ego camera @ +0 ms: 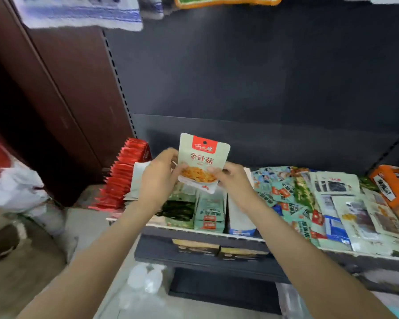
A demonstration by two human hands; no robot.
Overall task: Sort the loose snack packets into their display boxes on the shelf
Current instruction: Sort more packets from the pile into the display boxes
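Between both hands, a flat, glossy pale-green enoki mushroom packet [203, 162] stands upright, pinched at its lower corners by left hand [159, 176] and right hand [234, 178] fingers; display boxes [209, 210] sit below them on the shelf [194, 230].

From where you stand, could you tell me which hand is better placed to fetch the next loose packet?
Right. The right hand is beside the loose pile at right; the left hand, also gripping the held packet, sits nearer the red packets.

"金针菇" on the held packet [203, 162]
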